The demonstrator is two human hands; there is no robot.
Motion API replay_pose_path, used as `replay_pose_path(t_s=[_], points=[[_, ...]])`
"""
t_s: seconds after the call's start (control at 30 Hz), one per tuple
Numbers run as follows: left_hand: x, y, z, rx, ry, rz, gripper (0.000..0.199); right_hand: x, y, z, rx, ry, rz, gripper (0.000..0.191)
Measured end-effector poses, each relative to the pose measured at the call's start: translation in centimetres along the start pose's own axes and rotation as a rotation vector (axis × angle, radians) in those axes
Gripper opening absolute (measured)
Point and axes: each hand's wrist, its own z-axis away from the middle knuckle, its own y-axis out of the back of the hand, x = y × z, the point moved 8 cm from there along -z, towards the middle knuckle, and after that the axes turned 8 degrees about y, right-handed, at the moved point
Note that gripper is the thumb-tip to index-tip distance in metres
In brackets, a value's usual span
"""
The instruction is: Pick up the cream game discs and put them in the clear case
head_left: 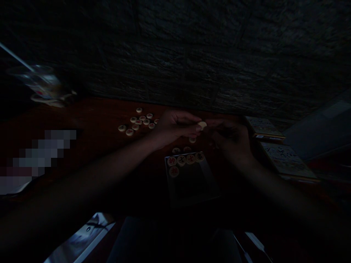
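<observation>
A round Chinese chess piece (202, 125) is pinched between the thumb and fingers of my left hand (172, 126), with its pale side showing. Close by on the right is my right hand (233, 137), its index fingertip at the piece's edge; whether it touches is too dark to tell. Its fingers are bent but apart. Below both hands lies a square box tray (192, 182) with a top row of pieces, including a red one (172, 161) and a black one (181, 160). Another red piece (173, 171) starts a second row. Loose pieces (176, 150) lie just beyond the tray.
Several scattered chess pieces (138, 121) lie on the reddish wooden table (95, 120) at left. A plastic cup with a straw (45, 82) stands at far left. Two flat printed boxes (286, 159) (264, 127) lie at right. A stone wall (175, 54) rises behind.
</observation>
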Motion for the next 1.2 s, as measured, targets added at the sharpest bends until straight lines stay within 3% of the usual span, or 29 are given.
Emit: replay_pose_path(t_s=[0.3, 0.47, 0.67, 0.93, 1.2], points=[[-0.2, 0.0, -0.1, -0.022, 0.034, 0.02, 0.036, 0.0, 0.1, -0.1, -0.018, 0.02, 0.027, 0.018], [-0.7, 0.0, -0.3, -0.047, 0.048, 0.007, 0.038, -1.1, 0.0, 0.2, -0.045, 0.198, 0.177, 0.018], [-0.8, -1.1, -0.1, -0.176, 0.103, 0.022, 0.034, -2.3, 0.0, 0.7, -0.077, 0.354, 0.34, 0.022], [-0.2, -1.4, 0.0, -0.188, 0.105, 0.056, 0.03, -2.0, -0.2, 0.5, -0.142, 0.312, 0.382, 0.029], [0.0, -0.9, 0.0, -0.147, 0.109, 0.089, 0.029, -3.1, -0.9, 0.8, -0.213, 0.409, 0.399, 0.03]])
